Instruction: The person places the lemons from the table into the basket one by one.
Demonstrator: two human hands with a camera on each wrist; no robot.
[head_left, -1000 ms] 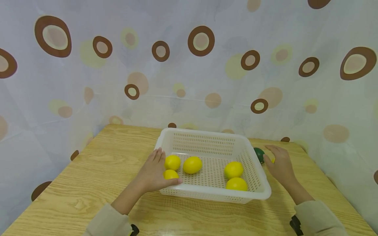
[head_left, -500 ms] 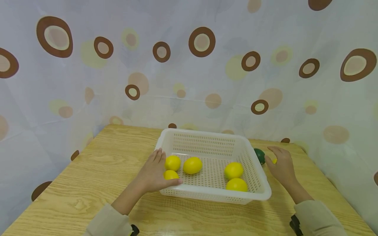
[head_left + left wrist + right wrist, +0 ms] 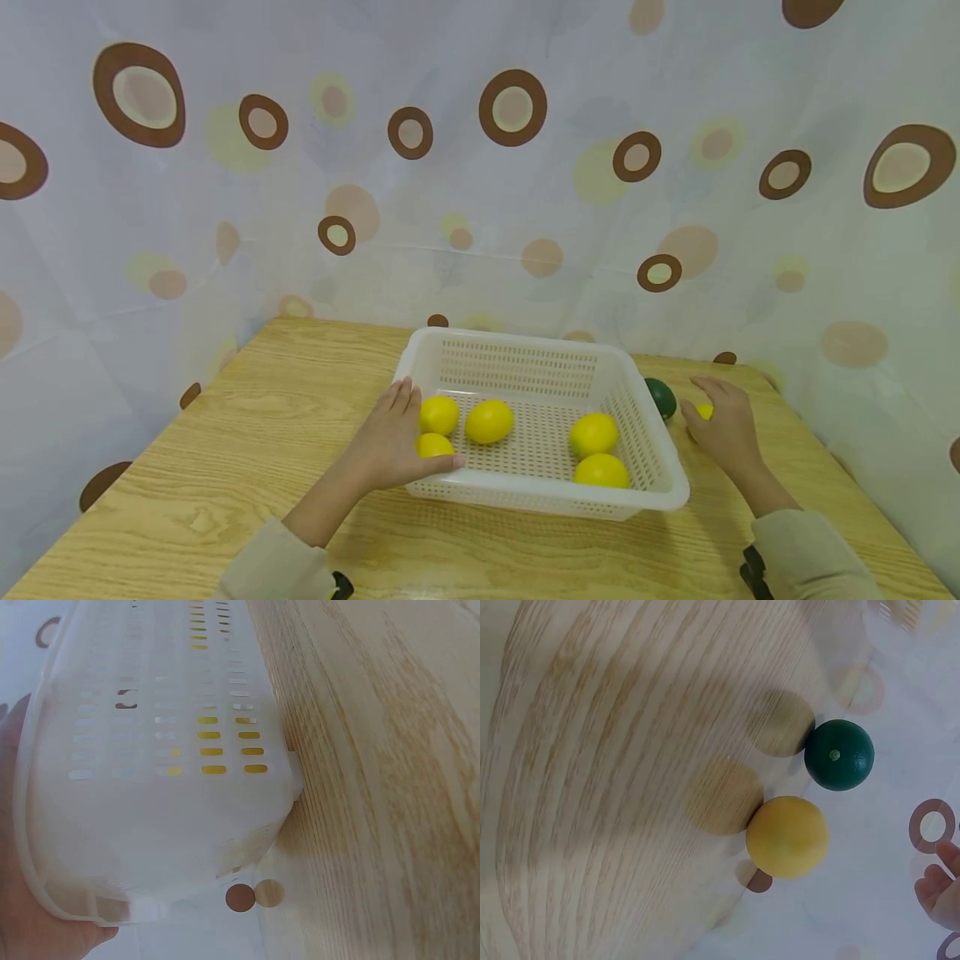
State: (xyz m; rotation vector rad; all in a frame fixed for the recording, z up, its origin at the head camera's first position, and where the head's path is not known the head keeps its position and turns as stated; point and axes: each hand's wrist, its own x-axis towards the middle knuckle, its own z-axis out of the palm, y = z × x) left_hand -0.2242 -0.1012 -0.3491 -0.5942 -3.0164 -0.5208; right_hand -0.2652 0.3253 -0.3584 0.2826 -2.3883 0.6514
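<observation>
My left hand [image 3: 386, 437] rests on the near left corner of a white plastic basket [image 3: 525, 487], its fingers straight along the left rim and its thumb over the front rim. Several yellow lemons [image 3: 489, 421] lie inside the basket. To the basket's right, my right hand [image 3: 726, 425] hovers with fingers spread and slightly bent, holding nothing. Another lemon [image 3: 787, 837] stands on the table beyond that hand, partly hidden by it in the head view. Beside this lemon sits a dark green round fruit [image 3: 839, 754] with a pale stem mark. The right wrist view shows the hand apart from both.
A wooden table [image 3: 225, 467] carries everything. Behind it hangs a pale curtain [image 3: 465, 167] with brown-ringed spots, close to the table's back edge. The basket's right wall [image 3: 648, 433] stands between the lemons inside and the fruit outside.
My right hand has moved slightly right, away from the green fruit, and more of the outside lemon shows beside it. My left hand and the basket look unchanged.
</observation>
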